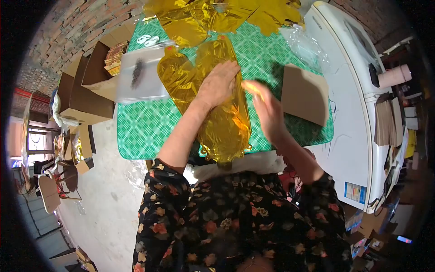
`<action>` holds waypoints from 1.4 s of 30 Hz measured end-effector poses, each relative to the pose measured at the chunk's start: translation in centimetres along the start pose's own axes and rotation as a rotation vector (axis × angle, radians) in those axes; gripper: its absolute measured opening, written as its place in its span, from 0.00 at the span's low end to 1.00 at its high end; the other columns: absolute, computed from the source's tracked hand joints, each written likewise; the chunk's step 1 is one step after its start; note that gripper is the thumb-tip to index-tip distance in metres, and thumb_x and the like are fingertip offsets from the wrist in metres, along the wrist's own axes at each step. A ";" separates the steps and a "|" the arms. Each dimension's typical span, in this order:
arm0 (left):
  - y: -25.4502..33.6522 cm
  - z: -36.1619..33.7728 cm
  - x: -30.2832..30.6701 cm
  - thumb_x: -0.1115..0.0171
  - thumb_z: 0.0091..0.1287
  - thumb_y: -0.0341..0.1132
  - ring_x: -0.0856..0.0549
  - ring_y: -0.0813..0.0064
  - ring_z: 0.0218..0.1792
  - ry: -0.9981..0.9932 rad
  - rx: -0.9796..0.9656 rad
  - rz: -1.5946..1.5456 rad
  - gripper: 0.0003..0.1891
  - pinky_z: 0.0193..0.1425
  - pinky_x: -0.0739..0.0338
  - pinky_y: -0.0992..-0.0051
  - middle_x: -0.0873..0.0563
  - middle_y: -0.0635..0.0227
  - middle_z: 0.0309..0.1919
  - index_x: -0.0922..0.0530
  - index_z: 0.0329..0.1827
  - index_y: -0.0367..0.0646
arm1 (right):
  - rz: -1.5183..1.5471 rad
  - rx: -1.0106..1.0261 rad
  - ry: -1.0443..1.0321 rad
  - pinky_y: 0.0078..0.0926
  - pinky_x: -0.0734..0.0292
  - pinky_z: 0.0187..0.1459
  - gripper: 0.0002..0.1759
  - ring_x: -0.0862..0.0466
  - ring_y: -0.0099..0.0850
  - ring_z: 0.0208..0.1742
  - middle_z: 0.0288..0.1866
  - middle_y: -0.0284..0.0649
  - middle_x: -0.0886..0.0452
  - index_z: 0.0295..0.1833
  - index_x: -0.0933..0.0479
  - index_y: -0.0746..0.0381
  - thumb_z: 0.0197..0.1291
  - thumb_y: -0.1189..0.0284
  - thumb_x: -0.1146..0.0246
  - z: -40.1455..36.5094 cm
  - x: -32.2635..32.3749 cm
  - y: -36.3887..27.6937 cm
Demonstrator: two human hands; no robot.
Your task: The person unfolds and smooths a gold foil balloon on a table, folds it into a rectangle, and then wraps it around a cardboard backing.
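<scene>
Head view: closest in are two flowery sleeves [172,190], and two bare hands reach out from them over a table with a green checked cloth [145,131]. The left hand [219,82] lies flat on one gold foil balloon [224,124], fingers stretched out and gripping nothing. The right hand [268,109] is blurry. It is just beside the balloon's right edge, fingers open, and holds nothing. The balloon is shiny, crinkly and flat, and it lies long-ways in the middle of the cloth with its near end at the table edge. One piece of brown cardboard [304,93] lies to the right. One blurry clear packet [141,75] lies to the left. Farther back is a heap of more gold foil [213,16]. A white freezer [358,113] stands on the right, and its blue sticker [355,192] is too small to read. At least two open cardboard boxes [90,86] sit on the floor at the left.
</scene>
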State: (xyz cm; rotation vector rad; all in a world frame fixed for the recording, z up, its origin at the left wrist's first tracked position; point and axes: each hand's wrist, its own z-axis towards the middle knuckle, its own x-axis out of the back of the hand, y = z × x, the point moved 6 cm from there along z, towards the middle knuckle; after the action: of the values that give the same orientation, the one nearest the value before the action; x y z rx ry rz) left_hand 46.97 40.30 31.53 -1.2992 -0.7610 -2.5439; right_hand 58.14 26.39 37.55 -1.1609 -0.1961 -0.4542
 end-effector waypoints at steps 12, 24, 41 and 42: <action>-0.3 0.1 0.6 0.44 0.73 0.31 0.25 0.44 0.73 0.065 0.073 -0.155 0.26 0.82 0.36 0.51 0.21 0.44 0.70 0.30 0.75 0.36 | 0.243 -0.167 0.252 0.36 0.31 0.71 0.26 0.24 0.39 0.69 0.70 0.48 0.25 0.76 0.33 0.66 0.82 0.63 0.45 6.9 -5.1 8.6; -2.6 -0.3 3.9 0.44 0.77 0.35 0.28 0.44 0.76 0.220 0.284 -0.358 0.27 0.83 0.36 0.55 0.24 0.44 0.74 0.32 0.78 0.35 | -0.038 -0.088 0.145 0.49 0.31 0.73 0.27 0.26 0.57 0.73 0.72 0.59 0.26 0.77 0.35 0.65 0.79 0.66 0.43 6.9 -5.8 7.5; -3.8 -15.9 11.4 0.40 0.80 0.35 0.16 0.66 0.62 0.588 1.000 -0.872 0.28 0.69 0.21 0.67 0.18 0.53 0.65 0.33 0.78 0.29 | -0.264 -0.005 0.086 0.52 0.33 0.75 0.23 0.32 0.57 0.78 0.69 0.57 0.23 0.70 0.30 0.65 0.74 0.71 0.38 7.0 -6.5 6.8; -3.5 -15.9 11.4 0.40 0.80 0.35 0.16 0.65 0.63 0.590 1.017 -0.893 0.29 0.69 0.21 0.67 0.18 0.53 0.66 0.34 0.79 0.29 | -0.240 -0.025 0.088 0.52 0.34 0.75 0.23 0.32 0.56 0.79 0.69 0.56 0.23 0.71 0.30 0.65 0.74 0.71 0.38 7.0 -6.5 6.7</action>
State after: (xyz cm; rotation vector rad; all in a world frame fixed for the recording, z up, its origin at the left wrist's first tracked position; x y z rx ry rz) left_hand 27.58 35.77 31.66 0.1701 -2.3373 -2.1171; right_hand 55.92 36.50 32.22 -1.1439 -0.2548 -0.7198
